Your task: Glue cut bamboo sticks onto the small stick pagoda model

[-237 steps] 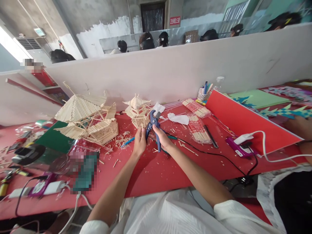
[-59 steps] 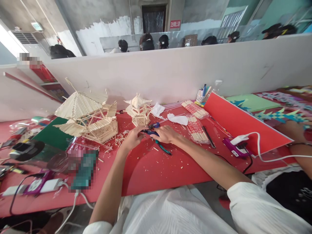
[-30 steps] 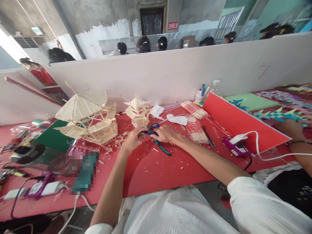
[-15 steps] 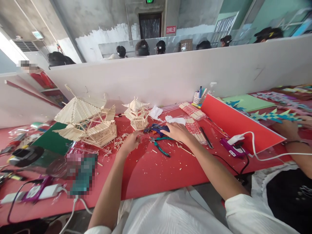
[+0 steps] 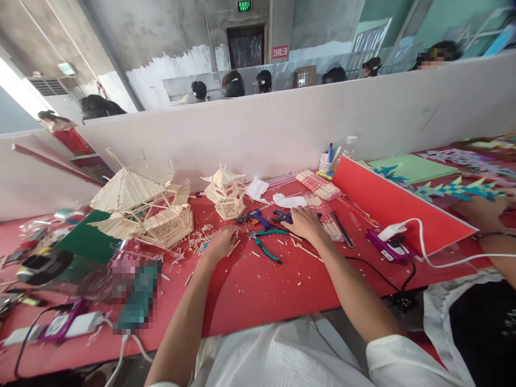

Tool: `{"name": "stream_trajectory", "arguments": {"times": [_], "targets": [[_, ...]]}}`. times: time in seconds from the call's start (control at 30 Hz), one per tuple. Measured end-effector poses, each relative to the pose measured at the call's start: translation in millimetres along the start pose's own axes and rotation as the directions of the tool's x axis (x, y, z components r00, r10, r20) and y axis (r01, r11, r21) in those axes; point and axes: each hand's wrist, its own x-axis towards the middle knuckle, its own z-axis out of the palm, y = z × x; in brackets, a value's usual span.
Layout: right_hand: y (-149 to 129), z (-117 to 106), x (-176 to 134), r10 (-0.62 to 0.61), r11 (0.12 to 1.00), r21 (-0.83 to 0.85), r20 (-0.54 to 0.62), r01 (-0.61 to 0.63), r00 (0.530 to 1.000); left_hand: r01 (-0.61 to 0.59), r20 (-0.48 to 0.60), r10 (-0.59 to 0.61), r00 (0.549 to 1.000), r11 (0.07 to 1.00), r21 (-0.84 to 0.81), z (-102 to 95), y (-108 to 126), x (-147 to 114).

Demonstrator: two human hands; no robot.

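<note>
My left hand is low over the red tabletop with its fingers curled; whatever they hold is hidden. A pale thin stick shows beside its fingertips, and a small blue piece lies at its other side. My right hand rests, fingers stretched forward, on a dark blue tool that it partly covers. A blue glue gun lies between the hands. Nearer to me are cutting pliers with teal handles. A small stick pavilion stands beyond my left hand.
A larger stick pavilion stands left, near a phone and a power strip. Packs of sticks, white tissue and a red board lie right. A co-worker's arm reaches in at far right.
My right hand has moved off the blue glue gun, a little to the right and nearer to me. My left hand has shifted slightly nearer to me; a pale stick now shows beside its fingers.
</note>
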Motion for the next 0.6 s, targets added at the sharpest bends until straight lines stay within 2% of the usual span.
{"name": "stream_trajectory", "arguments": {"times": [0.2, 0.4, 0.53, 0.6], "targets": [[-3, 0, -1, -0.045, 0.999, 0.019, -0.024, 0.045, 0.999, -0.068, -0.083, 0.056, 0.995, 0.986, -0.154, 0.1, -1, -1], [-9, -8, -4, -0.097, 0.991, 0.077, -0.099, 0.105, 0.99, -0.093, -0.106, 0.072, 0.992, 0.973, -0.21, -3.0, 2, -2], [-24, -22, -6, -0.22, 0.952, 0.179, -0.168, 0.249, 0.961, -0.115, -0.166, 0.078, 0.983, 0.967, -0.228, -3.3, 1, -2], [-35, -29, -9, -0.343, 0.874, 0.288, -0.203, 0.391, 0.917, -0.14, -0.195, 0.098, 0.976, 0.966, -0.218, -2.7, 0, -3]]}}
